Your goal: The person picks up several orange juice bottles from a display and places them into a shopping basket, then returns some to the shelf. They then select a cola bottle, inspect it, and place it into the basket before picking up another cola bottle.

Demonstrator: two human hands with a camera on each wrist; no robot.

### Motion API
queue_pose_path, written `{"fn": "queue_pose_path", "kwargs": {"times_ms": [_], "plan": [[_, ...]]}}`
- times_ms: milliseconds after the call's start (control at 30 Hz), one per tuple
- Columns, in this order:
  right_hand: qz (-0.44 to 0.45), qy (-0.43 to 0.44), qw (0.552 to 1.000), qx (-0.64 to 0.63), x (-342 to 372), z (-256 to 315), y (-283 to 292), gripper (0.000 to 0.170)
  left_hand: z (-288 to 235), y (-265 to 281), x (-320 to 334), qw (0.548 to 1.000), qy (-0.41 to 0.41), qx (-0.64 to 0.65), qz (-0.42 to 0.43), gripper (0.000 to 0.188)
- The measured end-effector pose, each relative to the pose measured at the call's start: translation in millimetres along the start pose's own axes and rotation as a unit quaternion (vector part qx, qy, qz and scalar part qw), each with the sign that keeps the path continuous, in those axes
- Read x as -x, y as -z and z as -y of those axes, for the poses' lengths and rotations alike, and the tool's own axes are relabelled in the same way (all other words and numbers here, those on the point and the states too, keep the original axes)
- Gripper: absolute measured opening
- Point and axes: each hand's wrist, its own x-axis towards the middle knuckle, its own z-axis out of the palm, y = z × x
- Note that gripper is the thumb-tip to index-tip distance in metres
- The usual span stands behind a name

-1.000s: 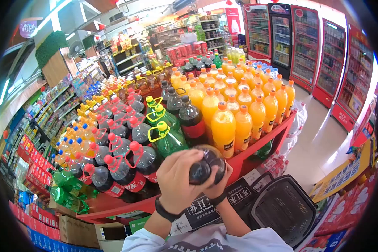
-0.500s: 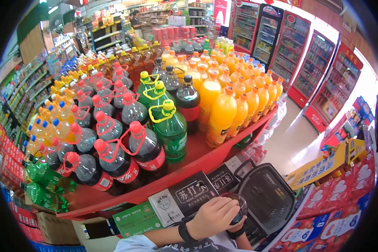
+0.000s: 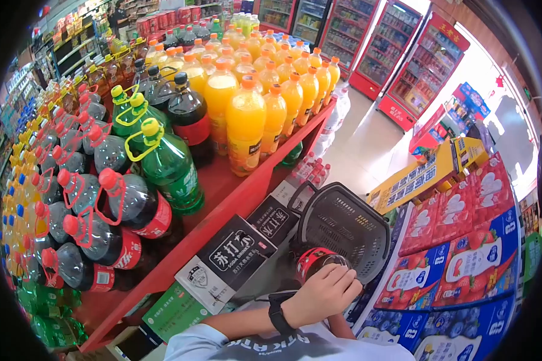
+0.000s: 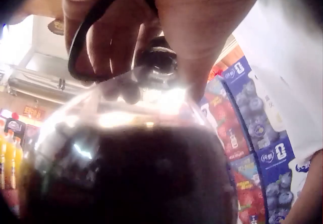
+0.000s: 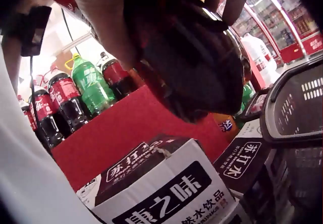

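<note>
A large bottle of dark cola [image 3: 317, 261] with a red label lies tilted in front of my body, overlapping the near side of a black shopping basket [image 3: 343, 231] in the head view. My left hand [image 3: 326, 293] grips it at the neck end; the left wrist view shows fingers curled about the dark cap [image 4: 159, 62] and the black carry loop [image 4: 83, 47]. Around the lower body of the bottle [image 5: 192, 72] curls my right hand [image 5: 103, 12], seen in the right wrist view. From the head camera that hand is mostly hidden behind the left one.
A red display stand [image 3: 223, 192] full of cola, green soda [image 3: 168, 165] and orange juice bottles [image 3: 246, 123] stands to the left. Soda water cartons [image 3: 235, 249] sit before it. Stacked drink boxes [image 3: 457, 271] are at the right, fridges [image 3: 424, 72] at the back.
Both hands have brought the bottle down from before the stand, then right to the basket. The bottle has turned so its red label shows. The head view has swung right.
</note>
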Motion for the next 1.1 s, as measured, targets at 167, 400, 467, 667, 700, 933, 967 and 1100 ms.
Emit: {"fn": "queue_pose_path", "kwargs": {"times_ms": [167,400,467,667,700,933,967,1100], "plan": [[-0.012,-0.013,1.000,-0.021,-56,-28,16,0.073,15,-63,-28,0.997,-0.009,-0.055,0.047,0.020],[-0.013,-0.035,0.997,-0.066,-138,-79,21,0.070,64,-160,-71,0.987,-0.009,-0.080,0.138,0.017],[-0.013,-0.043,0.996,-0.075,-156,-94,21,0.069,75,-186,-78,0.980,0.011,-0.080,0.182,0.017],[0.007,-0.074,0.992,-0.106,-194,-133,23,0.067,124,-269,-74,0.964,0.098,-0.039,0.243,0.024],[0.022,-0.079,0.990,-0.112,-198,-139,25,0.067,132,-281,-72,0.956,0.120,-0.037,0.265,0.031],[0.070,-0.418,0.785,-0.451,-227,-176,33,0.054,176,-348,-32,0.928,0.185,-0.083,0.312,0.037],[0.063,-0.438,0.781,-0.441,-230,-185,30,0.057,181,-355,-23,0.925,0.194,-0.079,0.316,0.038],[0.063,-0.449,0.825,-0.337,-235,-192,18,0.057,195,-368,5,0.903,0.251,-0.097,0.335,0.038]]}}
